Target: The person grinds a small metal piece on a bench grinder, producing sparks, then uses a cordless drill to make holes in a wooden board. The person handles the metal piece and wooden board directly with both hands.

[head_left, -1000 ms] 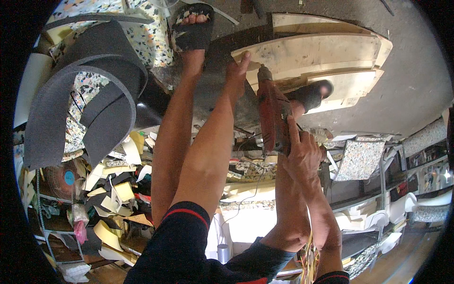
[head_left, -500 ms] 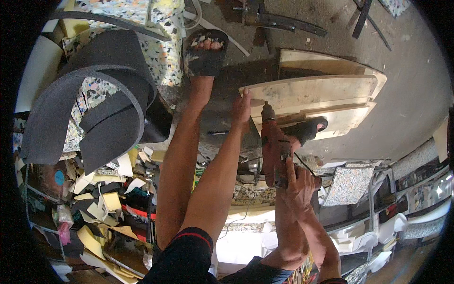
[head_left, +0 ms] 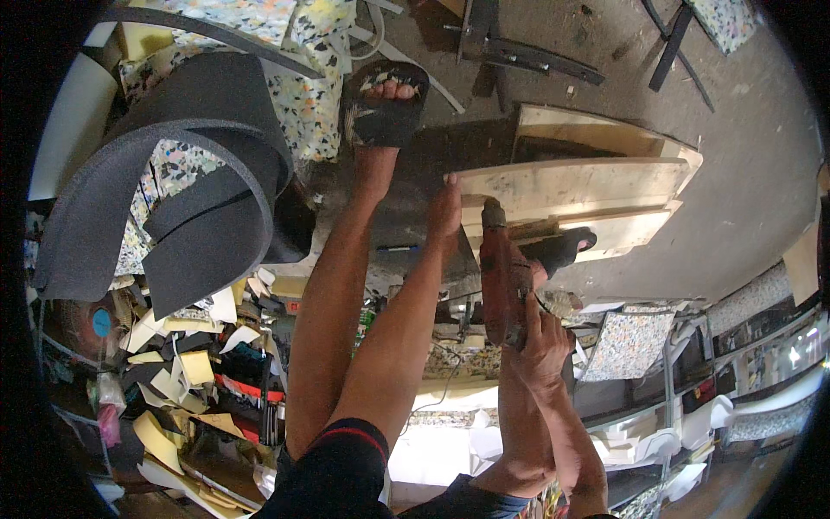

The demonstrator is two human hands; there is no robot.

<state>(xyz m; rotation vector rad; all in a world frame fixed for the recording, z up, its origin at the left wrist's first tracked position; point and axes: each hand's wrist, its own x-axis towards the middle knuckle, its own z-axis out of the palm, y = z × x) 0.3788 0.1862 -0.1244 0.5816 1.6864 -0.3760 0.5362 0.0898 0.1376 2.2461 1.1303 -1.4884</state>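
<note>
A curved-edge plywood panel (head_left: 575, 183) is tilted on edge above the floor, and my left hand (head_left: 445, 209) grips its left end, fingertips over the top edge. My right hand (head_left: 545, 346) is wrapped round the handle of a red power drill (head_left: 505, 290). The drill's chuck (head_left: 493, 213) points away from me at the left part of the panel's face. No bit shows beyond the chuck, and I cannot tell whether it is in the wood. More plywood pieces (head_left: 627, 229) lie against the panel on its near side, next to my slippered right foot (head_left: 566, 249).
A curled dark grey foam sheet (head_left: 173, 104) lies at the left, on speckled foam blocks (head_left: 316, 104). Foam scraps (head_left: 181, 368) are heaped at the lower left. Black metal pieces (head_left: 527, 54) lie on the floor beyond. A rack (head_left: 666, 381) with foam pieces stands lower right.
The bit that showed ahead of the chuck is out of sight now. The whole view has shifted a little, so the panel sits lower. Both hands keep their holds.
</note>
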